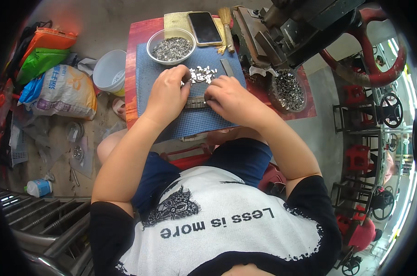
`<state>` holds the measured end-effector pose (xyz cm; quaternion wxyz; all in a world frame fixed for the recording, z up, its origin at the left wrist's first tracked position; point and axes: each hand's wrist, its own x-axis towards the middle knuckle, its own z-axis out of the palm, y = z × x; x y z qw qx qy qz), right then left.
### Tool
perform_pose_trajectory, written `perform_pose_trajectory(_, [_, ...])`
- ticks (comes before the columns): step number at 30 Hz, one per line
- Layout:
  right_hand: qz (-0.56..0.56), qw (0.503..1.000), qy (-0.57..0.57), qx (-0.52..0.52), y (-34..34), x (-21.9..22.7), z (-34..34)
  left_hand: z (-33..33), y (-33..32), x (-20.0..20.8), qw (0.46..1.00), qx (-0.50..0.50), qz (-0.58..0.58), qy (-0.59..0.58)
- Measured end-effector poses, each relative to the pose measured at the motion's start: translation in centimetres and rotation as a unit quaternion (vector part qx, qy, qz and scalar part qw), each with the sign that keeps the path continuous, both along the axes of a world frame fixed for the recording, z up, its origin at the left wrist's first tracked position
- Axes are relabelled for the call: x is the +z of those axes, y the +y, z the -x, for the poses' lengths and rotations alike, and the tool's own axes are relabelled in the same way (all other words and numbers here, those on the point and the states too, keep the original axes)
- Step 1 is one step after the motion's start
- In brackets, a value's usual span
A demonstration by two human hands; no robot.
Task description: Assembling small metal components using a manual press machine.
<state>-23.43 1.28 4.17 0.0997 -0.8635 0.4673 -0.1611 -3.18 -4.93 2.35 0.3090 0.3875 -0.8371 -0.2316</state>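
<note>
On a blue ribbed mat [148, 76] lies a slotted metal bar [196, 103], set crosswise between my hands. My right hand [229, 97] has its fingers curled down onto the bar's right end and seems to grip it. My left hand [168, 92] is closed beside the bar's left end, its fingertips at the edge of a loose pile of small shiny metal pieces [203, 75]; what it pinches is too small to make out. Behind the pile, a clear plastic bowl [149, 51] holds many similar pieces. A flat grey metal strip [227, 67] rests right of the pile.
A phone [204, 28] and a small straw brush [225, 20] lie at the table's back. On the right stand a heavy machine press [305, 34] with a red handwheel [379, 80] and a tub of dark metal parts [288, 90]. A white bucket [108, 73] and stuffed sacks [63, 92] sit left.
</note>
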Motion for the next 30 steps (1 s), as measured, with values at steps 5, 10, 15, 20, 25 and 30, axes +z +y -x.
perform_pose_trajectory(5, [0.046,0.998,0.049,-0.019,0.4,-0.5,-1.1,-0.5,0.1,-0.6,0.998,0.027,-0.018,0.055])
perform_pose_trajectory(10, [0.011,0.998,-0.043,-0.051,-0.3,0.0,-0.2,-1.2,0.5,0.5,0.992,0.027,-0.111,0.043])
perform_pose_trajectory(15, [0.060,0.981,-0.081,-0.168,-2.4,-0.7,0.0,-1.8,0.5,-0.6,1.000,-0.004,-0.022,-0.010])
perform_pose_trajectory(20, [0.054,0.982,-0.040,-0.175,-3.0,-1.7,-0.4,-2.7,0.0,-1.5,0.998,0.006,-0.012,-0.063])
perform_pose_trajectory(25, [0.077,0.982,-0.032,-0.168,-3.1,-1.8,-0.2,-2.1,0.1,-1.0,0.996,0.025,-0.049,-0.066])
perform_pose_trajectory(30, [0.034,0.991,-0.088,-0.093,-2.1,-1.8,0.4,-2.3,-0.2,0.3,0.989,-0.027,-0.145,-0.006])
